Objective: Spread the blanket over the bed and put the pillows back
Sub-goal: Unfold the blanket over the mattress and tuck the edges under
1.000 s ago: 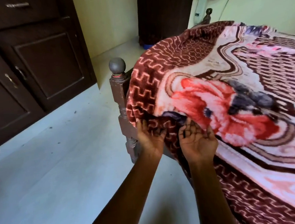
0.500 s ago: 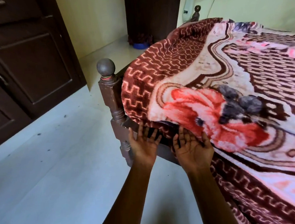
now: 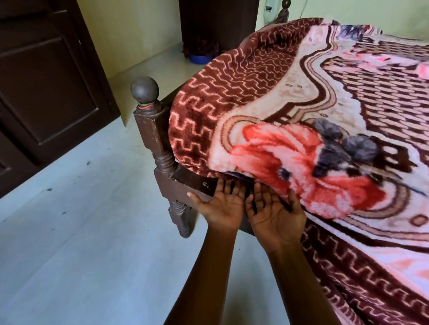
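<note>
Two grips, the left grip (image 3: 218,208) and the right grip (image 3: 274,214), lie side by side at the corner of the bed, and we read across from the left.

Far left of the left grip stands a dark wooden cupboard (image 3: 35,86). The pale floor (image 3: 74,250) spreads below and to the left of both arms. Just up and left of the left grip rises the turned bed post (image 3: 152,131), topped by a round knob (image 3: 144,90). The side rail (image 3: 184,186) runs from the post under the left grip, whose thumb rests on it.

The left grip is palm up, fingers straight and spread, holding nothing. Its fingertips reach the dark gap beneath the hem of the blanket (image 3: 306,103). The right grip, just beside it, is also palm up with fingers straight and apart, clamped on nothing. Its fingertips meet the blanket's lower edge, and we cannot tell how far under they go.

The blanket has a maroon zigzag border and a red flower. It covers the bed above and right of both grips and hangs down the side, right of the right forearm.

Far above the grips a blue bowl (image 3: 201,58) sits on the floor. Right of the bowl, at the bed's far corner, a second post (image 3: 284,8) stands beside a white fan stand (image 3: 274,1).
</note>
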### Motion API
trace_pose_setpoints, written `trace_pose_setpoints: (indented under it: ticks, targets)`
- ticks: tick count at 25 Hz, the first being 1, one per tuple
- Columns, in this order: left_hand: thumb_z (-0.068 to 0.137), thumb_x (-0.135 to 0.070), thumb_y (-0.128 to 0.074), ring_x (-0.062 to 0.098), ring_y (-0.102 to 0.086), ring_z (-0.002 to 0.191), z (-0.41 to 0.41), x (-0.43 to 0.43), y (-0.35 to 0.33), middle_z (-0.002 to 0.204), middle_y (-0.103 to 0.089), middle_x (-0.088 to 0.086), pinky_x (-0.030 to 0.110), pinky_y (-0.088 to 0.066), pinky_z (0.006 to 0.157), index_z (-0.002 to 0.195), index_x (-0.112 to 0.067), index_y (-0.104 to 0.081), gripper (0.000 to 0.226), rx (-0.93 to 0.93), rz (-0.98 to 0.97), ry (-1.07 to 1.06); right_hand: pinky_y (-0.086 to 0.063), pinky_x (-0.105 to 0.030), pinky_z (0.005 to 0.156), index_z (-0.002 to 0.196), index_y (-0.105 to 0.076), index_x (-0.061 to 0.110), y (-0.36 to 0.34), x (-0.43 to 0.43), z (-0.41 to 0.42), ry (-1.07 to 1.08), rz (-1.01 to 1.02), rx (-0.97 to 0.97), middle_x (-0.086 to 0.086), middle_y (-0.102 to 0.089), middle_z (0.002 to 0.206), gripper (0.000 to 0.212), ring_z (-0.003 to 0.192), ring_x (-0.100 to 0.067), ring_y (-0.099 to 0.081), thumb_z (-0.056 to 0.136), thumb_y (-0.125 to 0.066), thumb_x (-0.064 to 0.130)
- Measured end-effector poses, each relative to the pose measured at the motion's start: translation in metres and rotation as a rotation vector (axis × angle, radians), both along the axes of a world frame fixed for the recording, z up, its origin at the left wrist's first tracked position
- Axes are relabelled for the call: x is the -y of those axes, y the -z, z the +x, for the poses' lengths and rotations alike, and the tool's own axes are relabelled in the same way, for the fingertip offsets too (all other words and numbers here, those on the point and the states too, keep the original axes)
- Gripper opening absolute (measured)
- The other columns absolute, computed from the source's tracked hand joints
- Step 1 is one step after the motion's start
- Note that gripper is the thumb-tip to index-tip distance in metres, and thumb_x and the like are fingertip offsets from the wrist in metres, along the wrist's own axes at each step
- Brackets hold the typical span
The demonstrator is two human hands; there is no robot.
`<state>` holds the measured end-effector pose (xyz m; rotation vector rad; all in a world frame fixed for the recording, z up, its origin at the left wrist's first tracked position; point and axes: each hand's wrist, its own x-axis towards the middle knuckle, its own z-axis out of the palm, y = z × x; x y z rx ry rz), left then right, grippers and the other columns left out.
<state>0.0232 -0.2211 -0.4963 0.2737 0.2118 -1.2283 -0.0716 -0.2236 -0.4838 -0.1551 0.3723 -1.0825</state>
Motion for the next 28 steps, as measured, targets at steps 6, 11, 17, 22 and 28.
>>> trace_pose_setpoints:
  ticks: [6, 11, 17, 22, 28]
  targets:
    - [0.085, -0.068, -0.03, 0.03, -0.052, 0.112, 0.014, 0.0, 0.009, 0.131, -0.05, 0.016, 0.041, -0.029, 0.111, 0.13, -0.008, -0.047, 0.077, 0.123, 0.088, 0.036, -0.056, -0.029, 0.07, 0.107, -0.061, 0.005, 0.004, 0.0, -0.001, -0.012, 0.005, -0.044, -0.01, -0.07, 0.097, 0.09, 0.084, -0.021, -0.07, 0.029, -0.089, 0.04]
    - [0.085, -0.071, -0.024, 0.033, -0.051, 0.114, 0.006, -0.02, 0.008, 0.126, -0.054, 0.016, 0.044, -0.044, 0.087, 0.134, -0.008, -0.043, 0.082, 0.129, 0.065, 0.13, -0.053, -0.027, 0.073, 0.11, -0.058, 0.006, -0.001, -0.006, 0.003, 0.005, 0.049, -0.021, -0.008, -0.068, 0.099, 0.079, 0.083, -0.019, -0.07, 0.043, -0.083, 0.041]
    - [0.082, -0.076, -0.017, 0.031, -0.046, 0.118, -0.002, 0.015, -0.002, 0.141, -0.044, 0.014, 0.041, -0.031, 0.102, 0.137, -0.009, -0.04, 0.09, 0.071, 0.072, 0.069, -0.055, -0.026, 0.066, 0.116, -0.055, 0.008, -0.006, -0.008, -0.003, -0.037, 0.074, -0.112, -0.007, -0.066, 0.1, 0.05, 0.078, -0.018, -0.067, 0.088, -0.04, 0.046]
    - [0.088, -0.069, -0.012, 0.031, -0.029, 0.138, 0.005, 0.029, -0.015, 0.149, -0.032, 0.015, 0.04, -0.024, 0.109, 0.144, -0.011, -0.03, 0.083, 0.113, 0.156, 0.12, -0.056, -0.026, 0.064, 0.113, -0.056, 0.009, -0.003, -0.01, -0.002, -0.025, 0.057, -0.108, -0.007, -0.067, 0.1, 0.048, 0.077, -0.018, -0.069, 0.089, -0.039, 0.047]
    - [0.099, -0.038, -0.032, 0.023, -0.055, 0.113, 0.023, -0.043, 0.004, 0.133, -0.053, 0.003, 0.037, -0.045, 0.087, 0.127, -0.016, -0.051, 0.039, 0.369, 0.305, 0.172, -0.053, -0.022, 0.059, 0.115, -0.059, 0.011, 0.002, -0.013, -0.001, -0.039, 0.063, -0.247, -0.002, -0.068, 0.106, 0.035, 0.076, -0.013, -0.068, 0.095, -0.041, 0.033]
